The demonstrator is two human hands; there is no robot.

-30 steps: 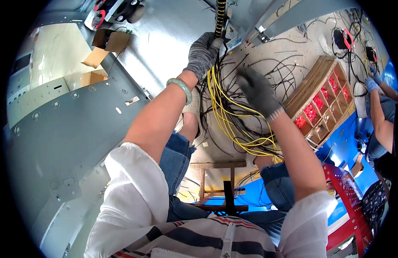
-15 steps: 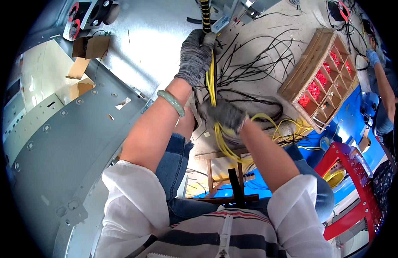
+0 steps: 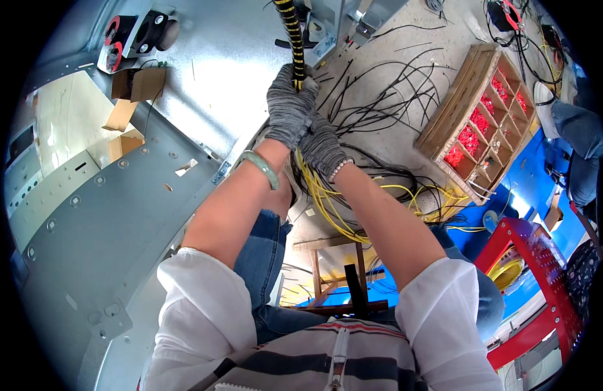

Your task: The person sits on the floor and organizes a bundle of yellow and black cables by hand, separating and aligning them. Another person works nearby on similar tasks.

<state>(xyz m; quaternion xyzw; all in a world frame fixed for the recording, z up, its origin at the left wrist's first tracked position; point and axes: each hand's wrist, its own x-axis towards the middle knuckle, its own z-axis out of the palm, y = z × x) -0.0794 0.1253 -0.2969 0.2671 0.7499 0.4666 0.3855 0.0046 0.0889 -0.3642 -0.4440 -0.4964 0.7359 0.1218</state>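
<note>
A bundle of yellow wires wrapped in black spiral [image 3: 290, 32] comes down from the top edge. My left hand [image 3: 290, 107], in a grey knit glove, is closed round the bundle where the black wrap ends. Just below and touching it, my right hand [image 3: 322, 142], gloved the same way, is closed on the wires; its fingertips are hidden behind the left hand. Loose yellow wires [image 3: 324, 205] hang out beneath my hands and curve off to the right. Black wires [image 3: 386, 91] lie spread on the floor right of my hands.
A wooden compartment box [image 3: 461, 107] with small red parts stands at the right. A grey metal panel [image 3: 112, 221] fills the left side, with an opened cardboard box [image 3: 147, 85] on it. A wooden stool [image 3: 324, 244] and red metal frame [image 3: 526, 238] are near. Another person's leg [image 3: 578, 124] shows far right.
My right hand has moved up the yellow wires to meet my left hand. My left hand and the wrapped bundle have shifted slightly down and left. The other person's gloved hand has left view.
</note>
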